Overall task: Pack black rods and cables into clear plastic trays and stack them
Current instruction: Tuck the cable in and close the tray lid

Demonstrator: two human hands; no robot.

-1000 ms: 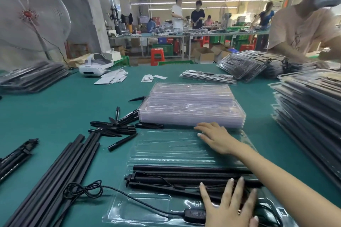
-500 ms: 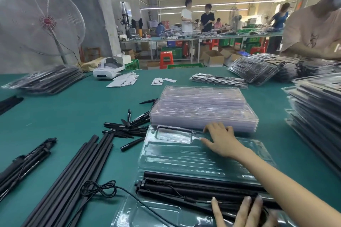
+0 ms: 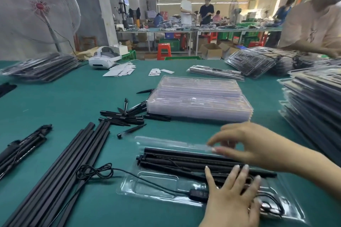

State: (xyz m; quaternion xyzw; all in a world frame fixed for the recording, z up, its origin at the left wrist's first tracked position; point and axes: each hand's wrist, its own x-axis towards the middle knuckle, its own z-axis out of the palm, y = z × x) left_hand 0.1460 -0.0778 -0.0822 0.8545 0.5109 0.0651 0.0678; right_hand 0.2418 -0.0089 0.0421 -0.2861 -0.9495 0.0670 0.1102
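1. Head view, risks. The tray (image 3: 166, 188) lies open at 6 o'clock on the table (image 3: 73, 97), with its clear lid (image 3: 175, 143) lifted along the far edge. The rods (image 3: 184, 160) sit in the tray's upper channel. The cable (image 3: 96, 171) runs out over the tray's left rim to a loose coil at 8 o'clock, beside the spare rods (image 3: 60, 171).
2. If the lid folds down now, it will likely pinch that cable at the rim and fail to snap shut. The coil has to go inside first.
3. The lid is thin and held only near its right end. It could twist or slip free, and its left end could land skewed over the rods.
4. A push from the lower hand could roll the rods out of their channel, so the lid would rock on them.
5. Head view, hands. The right hand (image 3: 245, 145) reaches in from 3 o'clock, palm down, fingers half curled. Thumb and fingertips pinch the lid's raised edge; blur hides the exact contact.
6. The left hand (image 3: 232, 195) comes up from 6 o'clock, flat and spread. Its straight fingers press on the rods near the tray's right half and grasp nothing.
7. The empty trays (image 3: 199, 101) wait at 12 o'clock, the packed stack (image 3: 313, 107) at 3 o'clock.
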